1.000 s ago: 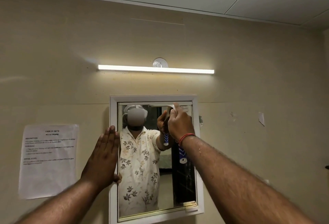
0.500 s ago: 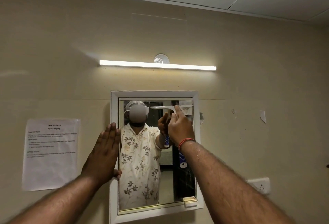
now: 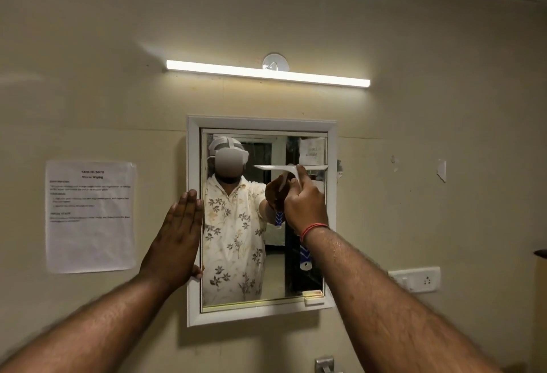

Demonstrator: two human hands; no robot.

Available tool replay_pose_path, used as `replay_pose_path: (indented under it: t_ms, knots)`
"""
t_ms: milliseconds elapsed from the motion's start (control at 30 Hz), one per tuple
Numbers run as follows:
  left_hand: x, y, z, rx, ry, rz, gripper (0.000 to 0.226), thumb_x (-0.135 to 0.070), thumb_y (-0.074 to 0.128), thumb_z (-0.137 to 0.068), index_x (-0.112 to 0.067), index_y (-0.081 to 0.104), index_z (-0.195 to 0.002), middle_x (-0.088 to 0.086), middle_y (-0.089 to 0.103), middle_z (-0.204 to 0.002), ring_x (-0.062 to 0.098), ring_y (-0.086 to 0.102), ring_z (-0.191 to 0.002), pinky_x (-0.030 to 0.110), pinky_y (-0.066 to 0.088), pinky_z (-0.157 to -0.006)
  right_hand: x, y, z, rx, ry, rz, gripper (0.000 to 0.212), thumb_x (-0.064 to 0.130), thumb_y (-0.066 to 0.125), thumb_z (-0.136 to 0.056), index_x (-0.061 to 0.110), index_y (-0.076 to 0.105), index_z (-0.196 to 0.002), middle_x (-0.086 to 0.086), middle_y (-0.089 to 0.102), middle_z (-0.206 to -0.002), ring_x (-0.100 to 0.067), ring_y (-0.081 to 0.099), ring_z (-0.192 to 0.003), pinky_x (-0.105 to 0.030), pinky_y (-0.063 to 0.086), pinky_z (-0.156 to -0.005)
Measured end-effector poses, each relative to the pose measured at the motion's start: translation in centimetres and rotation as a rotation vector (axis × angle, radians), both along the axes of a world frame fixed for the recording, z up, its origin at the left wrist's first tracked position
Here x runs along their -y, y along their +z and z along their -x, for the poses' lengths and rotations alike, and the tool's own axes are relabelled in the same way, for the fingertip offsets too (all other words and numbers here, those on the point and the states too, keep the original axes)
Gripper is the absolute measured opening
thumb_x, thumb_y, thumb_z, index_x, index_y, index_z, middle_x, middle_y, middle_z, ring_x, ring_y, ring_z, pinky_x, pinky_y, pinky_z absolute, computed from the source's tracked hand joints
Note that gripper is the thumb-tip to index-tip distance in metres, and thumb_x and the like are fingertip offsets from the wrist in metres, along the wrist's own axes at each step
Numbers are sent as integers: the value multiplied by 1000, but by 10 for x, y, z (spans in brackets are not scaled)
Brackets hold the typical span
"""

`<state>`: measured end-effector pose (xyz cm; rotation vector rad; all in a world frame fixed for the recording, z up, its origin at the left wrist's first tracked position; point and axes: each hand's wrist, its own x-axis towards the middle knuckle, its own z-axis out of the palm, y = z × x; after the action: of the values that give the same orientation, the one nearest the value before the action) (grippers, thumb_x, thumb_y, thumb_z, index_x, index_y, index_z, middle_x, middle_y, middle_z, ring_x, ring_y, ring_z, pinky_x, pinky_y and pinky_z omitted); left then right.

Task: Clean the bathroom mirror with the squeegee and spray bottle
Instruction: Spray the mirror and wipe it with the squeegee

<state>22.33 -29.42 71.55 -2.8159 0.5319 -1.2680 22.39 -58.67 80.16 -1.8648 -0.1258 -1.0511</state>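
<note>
Squeegee (image 3: 291, 168) is held high on the right half of the mirror (image 3: 275, 269), its white blade level a little below the top edge. It appears to be laid against the glass, though contact cannot be made out for certain. Its handle is wrapped by the curled fingers of the right hand (image 3: 306, 205), whose arm is stretched up and forward from the lower right, a red thread (image 3: 313, 229) worn at the wrist. The left hand (image 3: 177, 242) is kept flat, fingers straight, together and pointing up, pressed on the left side of the white frame (image 3: 194, 150), with nothing held in it. A lit tube lamp (image 3: 266, 73) is mounted above, and a printed sheet (image 3: 90, 215) is stuck to the wall at the left.
</note>
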Motion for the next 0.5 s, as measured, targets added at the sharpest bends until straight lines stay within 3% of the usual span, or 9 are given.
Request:
replay_pose_path:
  t_ms: [67,167,333,500]
  knots:
    - [-1,-7,1,-13,0,-9,185,-47,114,-39,2,-4,-174,23,-15,-184,40,-10,-172,59,20,-138,-1,-12,2,-23,9,2,50,41,42,-114,39,39,-164,-9,70,-136,-26,68,-118,-39,55,-99]
    - [-1,-20,2,-33,-10,-20,186,-49,113,-39,3,-3,-174,24,-14,-184,42,-7,-172,62,25,-136,-1,-33,7,-54,25,0,48,41,40,-115,42,39,-163,-10,69,-138,-29,65,-125,-38,52,-100]
    - [-3,-44,5,-68,-21,-12,186,-52,113,-38,3,-2,-174,25,-12,-184,43,-2,-172,57,19,-138,-2,-64,9,-101,54,-48,46,39,40,-115,49,40,-160,-1,68,-131,-10,55,-104,-41,53,-104]
    - [-5,-65,7,-92,-22,-26,186,-53,113,-36,4,1,-174,26,-8,-184,44,0,-172,55,14,-136,-3,-98,15,-118,45,-19,46,39,39,-115,54,38,-159,13,61,-110,-5,60,-93,-35,56,-95]
